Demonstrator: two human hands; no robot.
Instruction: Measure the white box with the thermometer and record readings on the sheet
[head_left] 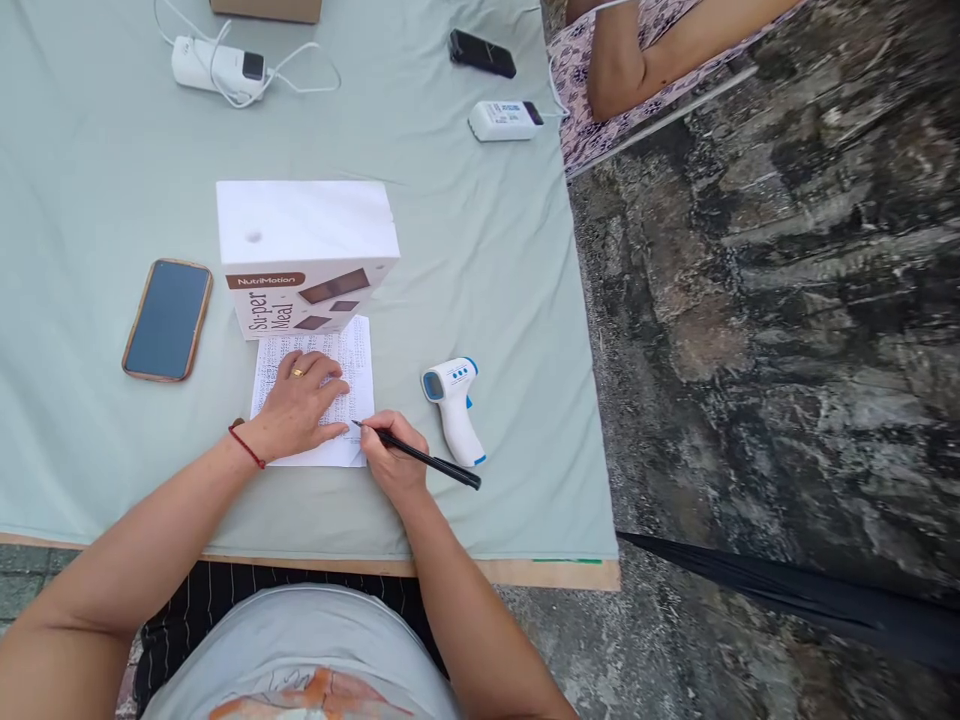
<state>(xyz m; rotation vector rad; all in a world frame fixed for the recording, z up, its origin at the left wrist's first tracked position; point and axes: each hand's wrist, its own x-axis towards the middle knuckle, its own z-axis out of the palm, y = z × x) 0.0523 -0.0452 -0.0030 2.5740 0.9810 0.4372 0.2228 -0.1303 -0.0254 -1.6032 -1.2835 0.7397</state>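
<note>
A white sheet of paper [356, 360] covered in small dark writing lies before me on the pale green cloth. Flat on it rests my left hand [304, 405], fingers spread and a ring on one of them. At the sheet's right edge my right hand [394, 455] grips a black pen [442, 465], its tip at the paper. Just beyond the paper stands a white box [307, 225] lettered "NutriMotion Super Meal", covering the sheet's far end. To the right of my right hand lies a white and blue infrared thermometer [459, 410].
A smartphone [169, 320] in a brown case lies left of the box. Farther back are a white device with a cable [217, 68], another white device [506, 120], a black device [482, 53] and a cardboard box [266, 10]. Another person's arm [652, 70] shows at top right.
</note>
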